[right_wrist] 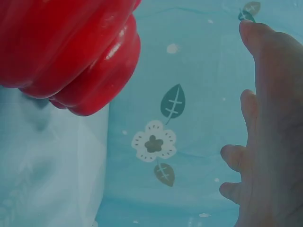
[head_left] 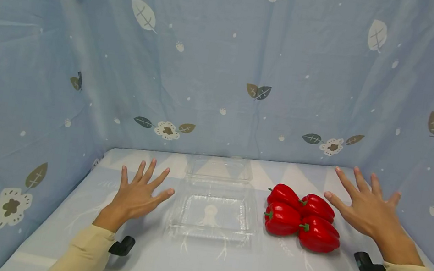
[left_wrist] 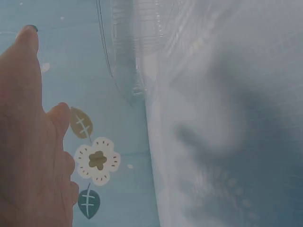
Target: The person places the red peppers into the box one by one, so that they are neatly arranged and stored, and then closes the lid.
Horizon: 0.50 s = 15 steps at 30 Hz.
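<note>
Several red bell peppers (head_left: 282, 219) with green stems sit grouped on the right half of the table, touching one another. To their left lies a clear plastic clamshell box (head_left: 214, 211), its lid (head_left: 219, 168) folded back towards the rear cloth. My left hand (head_left: 137, 196) hovers left of the box with fingers spread, holding nothing. Beyond the peppers on the right, my right hand (head_left: 370, 210) is held with spread fingers and touches nothing. The right wrist view shows a red pepper (right_wrist: 71, 42) close by, apart from the right hand (right_wrist: 274, 127).
Blue cloth (head_left: 219, 61) printed with leaves and flowers walls the back and both sides. A pale patterned cloth covers the table (head_left: 190, 266). Each wrist carries a black mount, such as the left one (head_left: 122, 246).
</note>
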Motion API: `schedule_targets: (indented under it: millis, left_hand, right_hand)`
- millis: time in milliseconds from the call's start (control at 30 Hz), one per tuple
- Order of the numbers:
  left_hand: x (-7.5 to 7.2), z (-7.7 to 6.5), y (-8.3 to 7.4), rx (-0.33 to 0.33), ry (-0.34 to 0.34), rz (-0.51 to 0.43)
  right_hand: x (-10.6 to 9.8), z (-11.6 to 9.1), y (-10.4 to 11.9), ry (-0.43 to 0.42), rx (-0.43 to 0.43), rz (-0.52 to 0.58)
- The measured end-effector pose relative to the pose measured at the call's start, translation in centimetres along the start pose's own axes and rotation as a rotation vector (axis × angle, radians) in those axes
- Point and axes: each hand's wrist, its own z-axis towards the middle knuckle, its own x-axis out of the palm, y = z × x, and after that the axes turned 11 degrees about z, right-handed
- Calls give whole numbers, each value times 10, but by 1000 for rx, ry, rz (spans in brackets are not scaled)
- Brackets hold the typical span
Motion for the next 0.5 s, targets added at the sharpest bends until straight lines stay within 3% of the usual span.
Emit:
schedule_targets:
  millis: [500]
  left_hand:
    - [6, -14, -4, -1, -44, -2]
  right_hand:
    - [12, -15, -5, -33, -10, 2]
